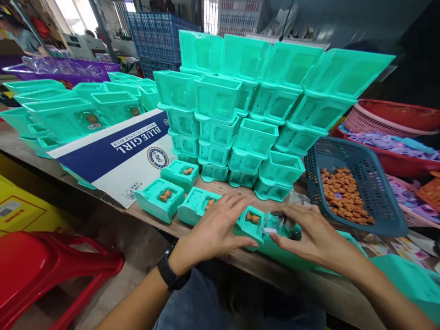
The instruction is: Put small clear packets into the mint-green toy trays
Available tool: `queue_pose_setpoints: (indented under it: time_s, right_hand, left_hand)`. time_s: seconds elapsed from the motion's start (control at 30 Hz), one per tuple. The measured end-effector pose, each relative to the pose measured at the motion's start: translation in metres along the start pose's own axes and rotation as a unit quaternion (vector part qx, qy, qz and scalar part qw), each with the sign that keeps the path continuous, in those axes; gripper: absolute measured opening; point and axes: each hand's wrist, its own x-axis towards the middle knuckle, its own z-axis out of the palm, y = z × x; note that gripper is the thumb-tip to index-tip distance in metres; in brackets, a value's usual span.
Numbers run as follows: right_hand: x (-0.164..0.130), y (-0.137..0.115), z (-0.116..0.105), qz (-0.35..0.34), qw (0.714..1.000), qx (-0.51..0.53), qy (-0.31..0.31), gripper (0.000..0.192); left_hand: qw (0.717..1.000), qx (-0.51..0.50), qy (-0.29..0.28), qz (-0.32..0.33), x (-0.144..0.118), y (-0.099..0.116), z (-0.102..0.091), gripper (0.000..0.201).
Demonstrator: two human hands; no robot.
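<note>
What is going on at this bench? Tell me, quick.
A person works with two bare hands at a wooden bench. The left hand lies flat over a small teal plastic toy-car piece. The right hand presses a clear plastic cover onto another teal piece holding a small orange figure. Two finished-looking pieces sit to the left, a wall of stacked teal plastic housings stands behind, and a dark blue mesh basket of orange figures sits at right.

Bright daylight from rear windows — blown-out glare, edges bowed, hands slightly blurred.
</note>
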Motion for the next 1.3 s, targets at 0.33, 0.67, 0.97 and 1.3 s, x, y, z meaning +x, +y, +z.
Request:
queue_pose_setpoints:
  time_s: [0.33,0.67,0.97,1.3]
  right_hand:
    - [0.020,0.020,-0.003,-0.032,0.989,0.019,-0.146,0.035]
    - [0.032,0.018,-0.008,-0.023,0.977,0.013,-0.211,0.030]
    - [0.032,0.010,-0.009,0.019,0.968,0.037,-0.247,0.031]
    - [0.030,0.009,-0.007,0.019,0.967,0.043,-0.251,0.038]
  left_hand:
    - [0.985,0.095,-0.136,-0.051,0.010,0.000,0.013,0.063]
    - [0.969,0.171,-0.174,-0.046,0.012,0.005,0.016,0.042]
    - [0.982,0.117,-0.128,-0.072,0.017,0.006,0.012,0.028]
    - [0.959,0.207,-0.169,-0.091,0.048,0.006,0.021,0.008]
